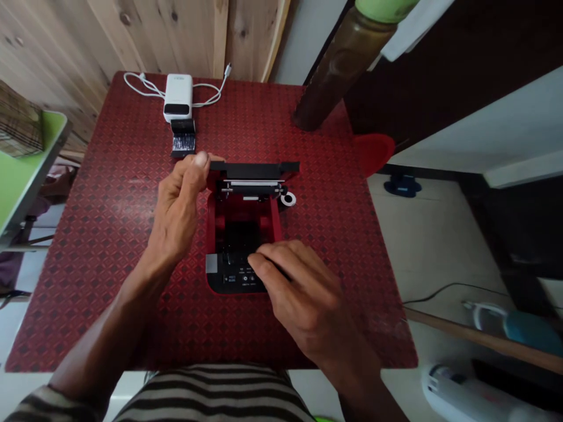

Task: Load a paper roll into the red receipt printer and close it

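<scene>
A red-and-black compact printer (pixel 212 228) sits on the middle of the red patterned desk (pixel 118 281), its lid (pixel 259 170) raised and its dark compartment exposed. The left hand (pixel 178 202) grips the lid's left corner between thumb and fingers. The right hand (pixel 303 287) has thumb and forefinger close together at the control panel (pixel 231 282); whether they pinch anything I cannot tell. Beyond stands a white power bank (pixel 178 94) with its cable (pixel 211 97).

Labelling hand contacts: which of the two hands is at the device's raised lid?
The left hand, at the left end of the raised lid. The right hand is instead nearer the wearer, over the front panel.
</scene>
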Demonstrator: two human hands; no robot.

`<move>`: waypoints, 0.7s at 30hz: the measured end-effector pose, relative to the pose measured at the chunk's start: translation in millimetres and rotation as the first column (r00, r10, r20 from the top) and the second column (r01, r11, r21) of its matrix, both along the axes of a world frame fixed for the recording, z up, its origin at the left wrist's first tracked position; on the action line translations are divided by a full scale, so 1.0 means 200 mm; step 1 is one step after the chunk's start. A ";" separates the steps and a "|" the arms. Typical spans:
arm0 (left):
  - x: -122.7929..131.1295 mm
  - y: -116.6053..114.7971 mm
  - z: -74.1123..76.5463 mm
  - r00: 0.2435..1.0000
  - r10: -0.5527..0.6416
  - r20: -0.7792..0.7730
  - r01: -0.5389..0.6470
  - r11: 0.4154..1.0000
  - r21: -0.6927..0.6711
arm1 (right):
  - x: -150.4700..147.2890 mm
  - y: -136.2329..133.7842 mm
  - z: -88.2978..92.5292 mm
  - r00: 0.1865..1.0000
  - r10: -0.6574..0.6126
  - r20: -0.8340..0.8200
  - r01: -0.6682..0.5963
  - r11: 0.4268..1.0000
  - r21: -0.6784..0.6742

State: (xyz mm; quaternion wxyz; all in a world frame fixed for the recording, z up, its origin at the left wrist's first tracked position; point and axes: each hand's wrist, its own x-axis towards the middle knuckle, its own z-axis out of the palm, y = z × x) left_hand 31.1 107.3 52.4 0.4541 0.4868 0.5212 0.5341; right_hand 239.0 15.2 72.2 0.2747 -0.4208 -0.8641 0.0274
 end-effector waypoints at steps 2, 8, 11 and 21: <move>0.02 0.01 0.00 1.000 0.012 0.027 -0.014 0.998 0.059 | -0.01 -0.01 0.00 1.000 -0.013 0.001 0.013 0.999 0.045; -0.01 -0.17 -0.03 0.997 -0.027 0.076 0.029 0.999 -0.016 | -0.03 -0.05 0.00 0.998 -0.051 0.039 0.047 0.993 0.105; -0.03 -0.27 -0.06 0.993 -0.045 0.112 0.055 0.994 -0.089 | -0.02 -0.07 0.00 0.997 -0.053 0.053 0.047 0.992 0.116; -0.06 -0.35 -0.13 0.980 -0.121 0.157 0.146 0.975 -0.164 | -0.02 -0.09 -0.04 0.993 -0.115 -0.006 0.115 0.989 0.098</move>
